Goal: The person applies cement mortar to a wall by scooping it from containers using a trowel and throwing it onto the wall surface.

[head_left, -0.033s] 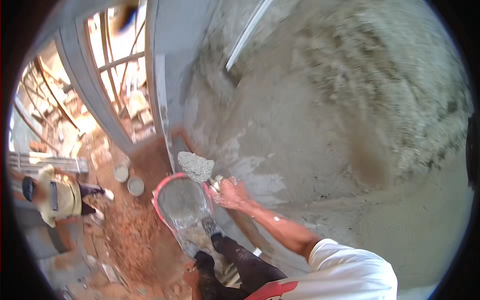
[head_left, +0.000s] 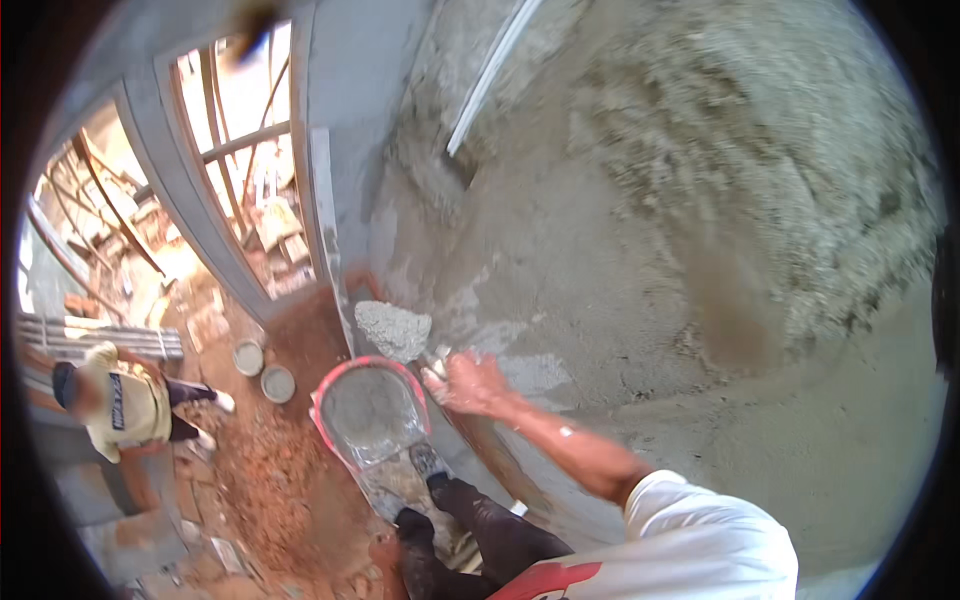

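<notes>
My right hand is closed round the handle of a trowel, its arm stretched out from the white sleeve. A lump of wet grey mortar covers the trowel's blade, which is held just beyond the far rim of a red-rimmed pan. Inside the pan lies smooth grey mortar. My left hand hangs low beside my dark-trousered leg; its fingers are too small and blurred to read. My feet stand close to the pan's near side.
A freshly plastered grey wall fills the right side, with a white pipe on it. Two round containers sit on the reddish ground. At left stands another person in a cap. Window frames open onto rubble.
The view has shifted slightly, so the pan and ground appear a little lower. The loaded trowel has risen a little away from the pan's rim, with my right hand still gripping it.
</notes>
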`<state>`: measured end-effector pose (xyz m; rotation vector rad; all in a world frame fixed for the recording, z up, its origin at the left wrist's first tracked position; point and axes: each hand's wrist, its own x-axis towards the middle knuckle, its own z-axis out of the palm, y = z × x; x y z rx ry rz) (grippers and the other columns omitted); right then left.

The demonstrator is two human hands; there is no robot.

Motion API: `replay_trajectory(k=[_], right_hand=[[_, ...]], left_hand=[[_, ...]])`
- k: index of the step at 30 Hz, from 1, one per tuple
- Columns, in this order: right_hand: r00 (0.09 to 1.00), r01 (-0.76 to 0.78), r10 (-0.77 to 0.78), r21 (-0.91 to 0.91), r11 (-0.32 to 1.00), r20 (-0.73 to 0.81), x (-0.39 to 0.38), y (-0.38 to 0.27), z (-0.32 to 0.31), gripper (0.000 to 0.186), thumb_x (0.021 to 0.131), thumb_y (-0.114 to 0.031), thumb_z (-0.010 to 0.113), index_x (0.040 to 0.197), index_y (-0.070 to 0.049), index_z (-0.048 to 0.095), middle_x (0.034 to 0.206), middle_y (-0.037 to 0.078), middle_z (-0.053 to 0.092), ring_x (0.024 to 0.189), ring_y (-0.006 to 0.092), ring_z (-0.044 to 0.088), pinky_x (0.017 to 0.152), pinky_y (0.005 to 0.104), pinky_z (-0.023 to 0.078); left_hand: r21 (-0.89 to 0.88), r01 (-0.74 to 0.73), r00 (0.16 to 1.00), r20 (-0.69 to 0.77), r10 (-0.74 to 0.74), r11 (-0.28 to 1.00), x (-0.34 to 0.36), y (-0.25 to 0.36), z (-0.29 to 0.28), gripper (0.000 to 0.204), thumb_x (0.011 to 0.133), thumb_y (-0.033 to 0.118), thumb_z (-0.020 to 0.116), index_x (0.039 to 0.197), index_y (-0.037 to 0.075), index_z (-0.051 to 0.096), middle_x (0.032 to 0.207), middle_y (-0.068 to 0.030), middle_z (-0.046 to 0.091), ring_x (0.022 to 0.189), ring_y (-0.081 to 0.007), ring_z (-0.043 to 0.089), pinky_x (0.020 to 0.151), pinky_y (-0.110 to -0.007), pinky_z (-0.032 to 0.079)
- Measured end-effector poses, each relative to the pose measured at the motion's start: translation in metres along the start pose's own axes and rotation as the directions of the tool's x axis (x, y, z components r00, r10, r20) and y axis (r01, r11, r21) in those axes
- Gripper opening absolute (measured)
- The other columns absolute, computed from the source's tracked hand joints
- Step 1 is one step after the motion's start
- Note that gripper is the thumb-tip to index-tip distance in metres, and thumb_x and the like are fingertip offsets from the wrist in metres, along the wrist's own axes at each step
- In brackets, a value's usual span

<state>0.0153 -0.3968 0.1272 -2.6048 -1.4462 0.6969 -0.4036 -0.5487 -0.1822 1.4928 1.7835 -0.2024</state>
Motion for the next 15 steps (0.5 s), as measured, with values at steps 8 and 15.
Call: replay_trajectory(k=[8, 15], right_hand=[[0.773, 0.627, -0.589, 0.14, 0.766, -0.237, -0.134, -0.081, -0.335, 0.032, 0.095, -0.031, 0.071, 0.101, 0.0, 0.066, 0.072, 0.013, 0.065, 0.064, 0.0231, 0.064, 0.06, 0.04, 0.051], [0.84, 0.452, -0.511, 0.756, 0.474, -0.182, -0.135, -0.033, -0.443, 0.023, 0.089, -0.023, 0.075, 0.1, -0.003, 0.072, 0.068, 0.005, 0.066, 0.05, 0.0129, 0.062, 0.044, 0.0288, 0.052]], left_hand=[[-0.424, -0.269, 0.933, -0.337, 0.125, 0.865, 0.044, 0.103, -0.141, 0.027, 0.082, 0.026, 0.063, 0.074, 0.0, 0.065, 0.07, -0.0096, 0.065, 0.07, -0.0209, 0.061, 0.068, -0.04, 0.049], [-0.279, 0.256, 0.888, -0.311, -0.339, 0.926, 0.023, 0.014, -0.218, 0.025, 0.087, 0.033, 0.062, 0.085, 0.012, 0.076, 0.081, -0.0166, 0.07, 0.072, -0.0259, 0.064, 0.071, -0.043, 0.049]])
